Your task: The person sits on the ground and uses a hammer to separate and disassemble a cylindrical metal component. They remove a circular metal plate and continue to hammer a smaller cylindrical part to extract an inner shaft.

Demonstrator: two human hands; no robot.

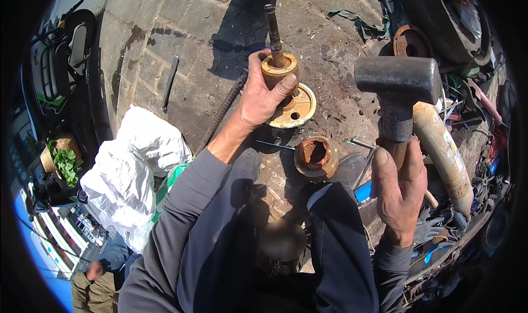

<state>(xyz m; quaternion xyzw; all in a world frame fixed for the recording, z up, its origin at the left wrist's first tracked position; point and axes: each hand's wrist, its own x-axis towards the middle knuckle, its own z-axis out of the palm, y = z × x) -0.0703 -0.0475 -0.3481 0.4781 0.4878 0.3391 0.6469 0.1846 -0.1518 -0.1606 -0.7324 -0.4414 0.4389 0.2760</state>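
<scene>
My left hand [257, 100] is wrapped round the neck of a yellowish flanged metal housing [303, 103] with a round base and a hole in it. A dark, stepped shaft [273, 31] stands up out of its top. Raised on the right, my right hand [401, 189] grips a sledgehammer [397, 75] by its short handle, with the heavy steel head upward and apart from the housing. Between the two hands, close to my feet, sits a rusty hollow casting [317, 158] with a jagged opening. A thin metal rod [275, 145] lies beside it.
A ribbed bar [223, 107] and a flat metal strip [171, 82] lie on the ground at left, near a white sack [124, 173]. At right are a long rusty cylinder [444, 156], a rusty ring [411, 41] and heaped scrap. Another person's hand [94, 270] shows lower left.
</scene>
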